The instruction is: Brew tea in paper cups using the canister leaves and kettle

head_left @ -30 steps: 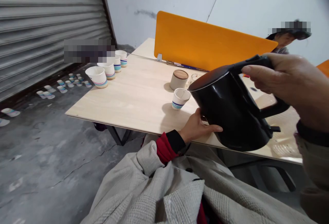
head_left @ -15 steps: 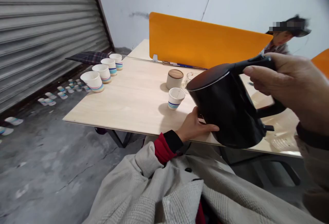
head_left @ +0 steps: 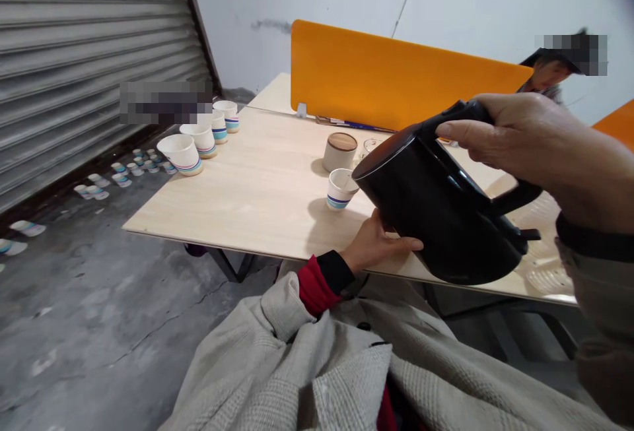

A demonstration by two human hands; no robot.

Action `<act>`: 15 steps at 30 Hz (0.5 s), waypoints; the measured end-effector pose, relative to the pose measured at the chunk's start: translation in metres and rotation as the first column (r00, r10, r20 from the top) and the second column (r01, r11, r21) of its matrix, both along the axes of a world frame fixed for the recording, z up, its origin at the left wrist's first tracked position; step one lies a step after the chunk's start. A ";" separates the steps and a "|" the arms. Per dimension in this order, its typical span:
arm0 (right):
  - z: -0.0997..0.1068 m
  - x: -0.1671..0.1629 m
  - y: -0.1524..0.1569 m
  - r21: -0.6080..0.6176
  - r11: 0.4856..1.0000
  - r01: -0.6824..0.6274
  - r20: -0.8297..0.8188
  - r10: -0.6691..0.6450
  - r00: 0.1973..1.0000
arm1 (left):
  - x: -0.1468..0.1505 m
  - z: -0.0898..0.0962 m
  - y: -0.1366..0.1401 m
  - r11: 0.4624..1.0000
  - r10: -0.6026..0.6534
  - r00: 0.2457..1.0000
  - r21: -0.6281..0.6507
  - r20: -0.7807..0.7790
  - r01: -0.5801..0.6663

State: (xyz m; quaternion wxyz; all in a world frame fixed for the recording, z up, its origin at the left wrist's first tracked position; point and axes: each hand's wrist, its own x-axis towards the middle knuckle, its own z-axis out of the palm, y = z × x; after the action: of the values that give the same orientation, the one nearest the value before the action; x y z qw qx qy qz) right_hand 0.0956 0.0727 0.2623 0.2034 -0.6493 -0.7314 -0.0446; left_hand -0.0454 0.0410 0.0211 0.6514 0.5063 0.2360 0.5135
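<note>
My right hand (head_left: 525, 147) is closed around the handle of a black electric kettle (head_left: 446, 213). The kettle leans to the left, its spout end close above the rim of a white paper cup (head_left: 339, 193) with blue bands. No stream of water shows. Low beside the kettle, my left hand (head_left: 379, 245) curves with its thumb stretched toward the kettle's side. Its other fingers are largely hidden behind the kettle, and a small dark, brownish thing shows between thumb and forefinger. Behind the cup stands a beige canister (head_left: 340, 152) with a wooden lid.
Several paper cups (head_left: 183, 157) line the table's (head_left: 238, 200) left edge. More cups (head_left: 121, 180) stand on the floor by the shutter. An orange divider (head_left: 396, 81) crosses the back, and a person (head_left: 552, 74) in a cap is beyond it. Clear ribbed plastic (head_left: 547, 279) lies at right.
My right hand has shifted left and tipped the kettle further, bringing its spout end to the cup's rim. My left hand has hardly moved.
</note>
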 end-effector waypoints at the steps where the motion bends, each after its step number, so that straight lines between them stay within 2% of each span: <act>1: 0.001 -0.001 0.000 -0.025 0.999 0.037 0.009 -0.036 0.999 | 0.000 0.000 0.000 1.000 0.001 1.000 0.000 0.001 -0.001; 3: 0.002 -0.003 0.000 -0.035 0.998 0.058 0.019 -0.057 0.998 | 0.001 0.000 0.000 1.000 0.000 1.000 0.001 -0.004 0.000; 9: 0.003 -0.008 -0.001 -0.064 0.997 -0.029 -0.047 0.026 0.999 | 0.000 0.003 -0.002 1.000 -0.013 1.000 -0.011 0.007 0.013; 15: 0.008 -0.022 0.002 -0.104 0.994 -0.043 -0.047 0.039 0.998 | -0.001 0.007 -0.002 0.999 -0.036 0.998 -0.028 0.050 0.037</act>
State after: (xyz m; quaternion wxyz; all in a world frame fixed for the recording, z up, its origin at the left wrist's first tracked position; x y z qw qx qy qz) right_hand 0.0739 0.0749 0.2702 0.1865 -0.6448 -0.7411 0.0127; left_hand -0.0468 0.0391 0.0278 0.6736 0.4882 0.2179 0.5103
